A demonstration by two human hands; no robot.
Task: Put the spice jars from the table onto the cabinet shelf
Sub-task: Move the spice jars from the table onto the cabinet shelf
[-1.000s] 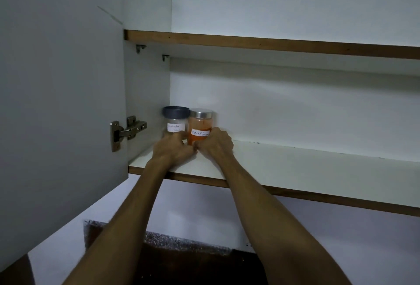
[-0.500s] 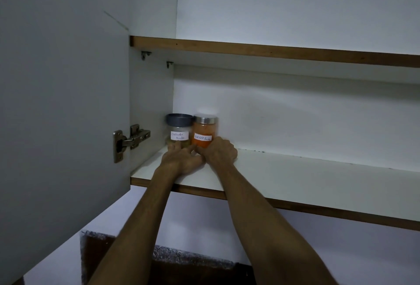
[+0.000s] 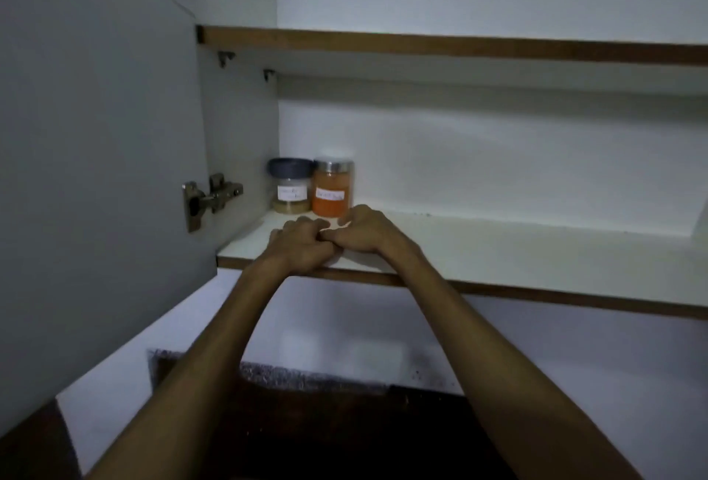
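Two labelled spice jars stand side by side in the back left corner of the lower cabinet shelf [image 3: 536,261]. The left jar [image 3: 291,190] has a dark blue lid and pale contents. The right jar [image 3: 332,190] has a metal lid and orange powder. My left hand [image 3: 297,246] and my right hand [image 3: 364,228] rest close together on the shelf just in front of the jars, apart from them. Both hands have curled fingers and hold nothing.
The cabinet door [image 3: 95,154] stands open at the left, with a metal hinge [image 3: 208,200] on it. An upper shelf [image 3: 459,46] runs above. A dark countertop [image 3: 306,422] lies below, under the white wall.
Both hands have let go of the jars and drawn back toward the shelf's front edge. The jars stay in the corner, now fully visible.
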